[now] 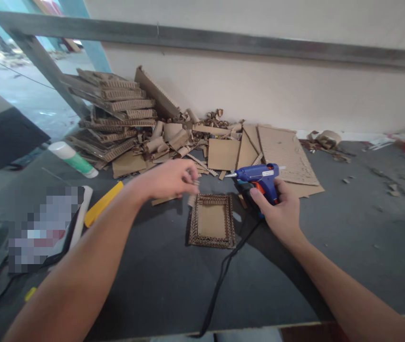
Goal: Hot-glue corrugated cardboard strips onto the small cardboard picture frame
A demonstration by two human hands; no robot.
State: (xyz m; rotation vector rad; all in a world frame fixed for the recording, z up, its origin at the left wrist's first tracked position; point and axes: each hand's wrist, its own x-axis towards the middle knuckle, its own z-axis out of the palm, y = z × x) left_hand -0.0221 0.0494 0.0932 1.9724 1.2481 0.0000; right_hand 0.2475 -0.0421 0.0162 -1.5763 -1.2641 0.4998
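Note:
A blue hot glue gun [259, 175] with an orange trigger is gripped in my right hand [284, 209], its nozzle pointing left. From it a black cord [224, 266] runs down toward the table's near edge. Left of the nozzle, my left hand [174, 178] hovers with its fingers pinched together; whatever is at the fingertips is too small and blurred to make out. Just below those fingertips lies a small rectangular cardboard frame [194, 228], built of stacked corrugated strips around a flat base. The glue gun is apart from the frame, above and to its right.
Behind are a stack of corrugated pieces [124, 104], curled cardboard scraps [167, 137] and a ridged cardboard sheet [288, 154]. To the left lie a white-and-green tube [74, 160], a yellow cutter-like object [103, 204] and a blurred-out device [49, 228]. A metal bar [202, 40] crosses the wall.

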